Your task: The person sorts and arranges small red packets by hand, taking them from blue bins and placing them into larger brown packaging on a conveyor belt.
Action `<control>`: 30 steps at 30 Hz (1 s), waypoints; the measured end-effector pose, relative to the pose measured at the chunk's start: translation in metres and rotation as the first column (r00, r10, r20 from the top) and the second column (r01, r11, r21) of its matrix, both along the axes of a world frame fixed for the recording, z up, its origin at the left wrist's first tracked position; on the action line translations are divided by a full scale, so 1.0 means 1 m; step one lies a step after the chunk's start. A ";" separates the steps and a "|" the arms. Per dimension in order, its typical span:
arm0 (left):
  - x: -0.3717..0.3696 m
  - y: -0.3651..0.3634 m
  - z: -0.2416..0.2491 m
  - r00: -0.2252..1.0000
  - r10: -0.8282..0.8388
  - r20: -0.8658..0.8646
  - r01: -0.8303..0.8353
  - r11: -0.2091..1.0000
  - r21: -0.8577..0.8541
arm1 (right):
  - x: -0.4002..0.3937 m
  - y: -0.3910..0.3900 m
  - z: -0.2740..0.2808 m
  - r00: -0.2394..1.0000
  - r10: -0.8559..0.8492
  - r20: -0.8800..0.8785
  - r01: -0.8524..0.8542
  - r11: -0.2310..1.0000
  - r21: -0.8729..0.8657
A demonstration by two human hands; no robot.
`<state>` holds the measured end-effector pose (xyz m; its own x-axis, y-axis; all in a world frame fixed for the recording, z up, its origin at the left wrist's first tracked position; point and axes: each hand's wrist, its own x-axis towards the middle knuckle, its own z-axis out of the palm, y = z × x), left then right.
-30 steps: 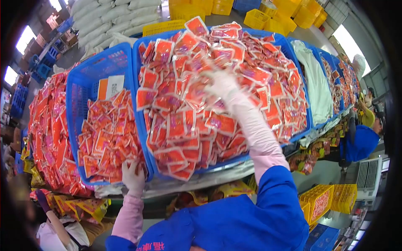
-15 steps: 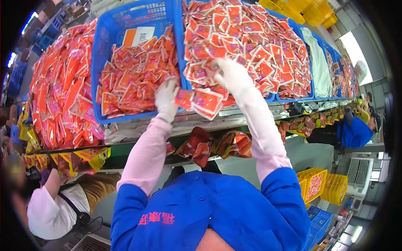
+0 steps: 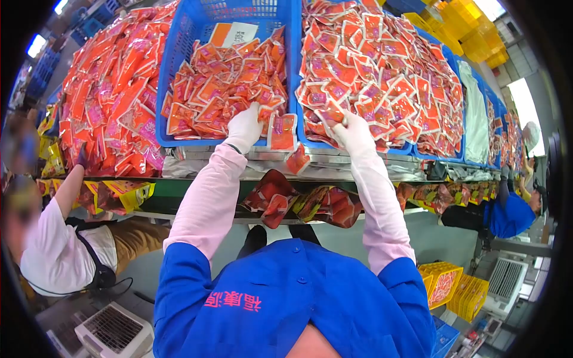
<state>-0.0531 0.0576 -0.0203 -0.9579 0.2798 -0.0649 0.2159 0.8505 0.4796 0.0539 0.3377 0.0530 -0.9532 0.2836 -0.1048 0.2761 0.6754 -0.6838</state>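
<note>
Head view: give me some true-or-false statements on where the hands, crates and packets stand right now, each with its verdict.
1. The left hand is at the front of a blue crate with red packets in it. True.
2. Both hands are over the same crate. False: the right hand is at the fuller crate beside it.
3. An orange-and-white card lies towards the back of the left hand's crate. True.
4. The yellow crates at lower right are all empty. False: one yellow crate has red packets in it.
</note>
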 end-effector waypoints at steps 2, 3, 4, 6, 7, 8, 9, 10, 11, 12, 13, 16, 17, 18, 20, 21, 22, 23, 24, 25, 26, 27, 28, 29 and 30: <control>-0.001 -0.019 0.009 0.966 -0.061 -0.253 0.039 0.995 -0.094 | 0.010 0.012 -0.016 0.998 -0.053 -0.023 0.046 0.969 -0.244; 0.005 -0.033 0.027 0.950 0.007 -0.312 -0.017 0.999 -0.032 | 0.018 0.001 0.007 0.995 -0.100 -0.001 0.098 0.976 -0.196; 0.013 -0.054 0.035 0.891 0.059 -0.451 0.035 0.980 0.197 | 0.023 0.000 0.012 0.995 -0.090 -0.046 0.074 0.959 -0.275; 0.052 -0.088 0.076 0.960 0.162 -0.227 -0.005 0.824 0.566 | 0.030 -0.012 0.024 0.988 -0.066 -0.139 -0.005 0.890 -0.457; 0.079 -0.104 0.094 0.985 0.121 -0.123 -0.032 0.829 0.559 | 0.032 -0.008 0.032 0.997 0.079 0.018 -0.061 0.874 -0.482; 0.114 -0.108 0.111 0.996 0.087 -0.019 -0.057 0.785 0.616 | 0.040 -0.032 0.049 0.991 0.128 -0.049 -0.132 0.794 -0.594; 0.142 -0.112 0.111 0.998 0.013 -0.058 0.022 0.822 0.569 | 0.049 -0.063 0.060 0.978 0.166 -0.128 -0.208 0.698 -0.685; 0.171 -0.113 0.086 0.999 0.025 0.045 -0.049 0.748 0.662 | 0.054 -0.081 0.056 0.948 0.310 -0.075 -0.284 0.718 -0.635; 0.189 -0.111 0.081 0.987 -0.084 -0.135 0.140 0.860 0.491 | 0.057 -0.100 0.051 0.897 0.441 -0.012 -0.365 0.725 -0.585; 0.208 -0.106 0.062 0.981 -0.101 -0.166 0.149 0.938 0.313 | 0.056 -0.125 0.044 0.808 0.586 -0.057 -0.532 0.684 -0.500; 0.215 -0.104 0.046 0.968 -0.165 -0.187 0.181 0.981 0.070 | 0.056 -0.151 0.035 0.692 0.717 -0.084 -0.680 0.609 -0.408; 0.226 -0.125 0.042 0.952 -0.141 -0.272 0.125 0.989 -0.077 | 0.054 -0.203 -0.012 0.487 0.866 0.114 -0.870 0.492 -0.021; 0.231 -0.145 0.053 0.925 -0.280 -0.255 0.242 0.955 -0.171 | 0.052 -0.215 -0.014 0.370 0.840 0.397 -0.927 0.361 0.100; 0.233 -0.154 0.051 0.911 -0.336 -0.241 0.287 0.933 -0.216 | 0.049 -0.229 -0.017 0.257 0.714 0.651 -0.966 0.184 0.179; 0.234 -0.170 0.036 0.868 -0.419 -0.267 0.363 0.901 -0.238 | 0.051 -0.270 -0.044 0.217 0.703 0.677 -0.975 0.186 0.120; 0.232 -0.176 0.029 0.835 -0.451 -0.313 0.397 0.890 -0.225 | 0.052 -0.291 -0.060 0.200 0.689 0.696 -0.975 0.213 0.070; 0.227 -0.172 0.037 0.840 -0.463 -0.285 0.423 0.886 -0.193 | 0.051 -0.310 -0.077 0.200 0.694 0.691 -0.976 0.203 0.078; 0.224 -0.171 0.037 0.796 -0.489 -0.357 0.436 0.872 -0.222 | 0.050 -0.330 -0.098 0.215 0.701 0.680 -0.974 0.203 0.099; 0.228 -0.176 0.029 0.806 -0.484 -0.342 0.443 0.875 -0.193 | 0.052 -0.345 -0.123 0.229 0.702 0.674 -0.972 0.207 0.115; 0.229 -0.179 0.021 0.811 -0.482 -0.333 0.454 0.876 -0.162 | 0.051 -0.356 -0.143 0.250 0.700 0.669 -0.967 0.216 0.136; 0.223 -0.186 0.030 0.864 -0.365 -0.347 0.390 0.921 0.002 | 0.045 -0.358 -0.155 0.242 0.697 0.675 -0.968 0.216 0.124; 0.222 -0.196 0.043 0.909 -0.264 -0.321 0.333 0.925 0.182 | 0.040 -0.359 -0.161 0.194 0.716 0.671 -0.978 0.192 0.079; 0.218 -0.206 0.048 0.936 -0.036 -0.350 0.165 0.924 0.346 | 0.034 -0.350 -0.154 0.166 0.740 0.651 -0.982 0.188 0.036; 0.204 -0.217 0.044 0.919 0.200 -0.339 0.002 0.859 0.512 | 0.027 -0.337 -0.111 0.142 0.792 0.593 -0.983 0.183 -0.009; 0.189 -0.243 0.029 0.900 0.377 -0.218 -0.221 0.828 0.516 | 0.023 -0.318 -0.053 0.162 0.855 0.493 -0.975 0.216 -0.054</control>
<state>0.1360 -0.1849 0.0085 -0.9486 -0.1023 0.2996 0.1861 0.5855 0.7890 0.0766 0.0192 0.0002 -0.4145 -0.7041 -0.5765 -0.5092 0.7045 -0.4944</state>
